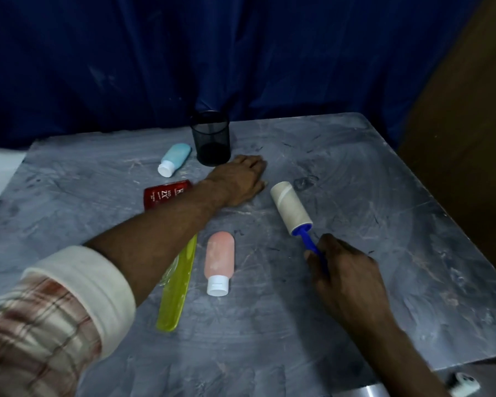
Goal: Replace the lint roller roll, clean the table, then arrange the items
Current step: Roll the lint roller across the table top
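My right hand [345, 270] grips the blue handle of the lint roller [292, 209], whose bare cardboard-coloured roll lies on the grey table [370, 196]. My left hand [242, 179] rests flat on the table just left of the roll's far end, fingers straight, holding nothing. A black mesh cup [211, 137] stands just behind that hand. A pink bottle [219, 263] with a white cap lies in the middle. A blue bottle [173, 159], a red packet [165, 196] and a yellow-green flat case [178, 287] lie to the left, partly under my forearm.
A dark blue curtain [241, 53] hangs behind the table. A brown panel [470, 138] stands at the right. A small white object [464, 383] lies below the table's front right edge.
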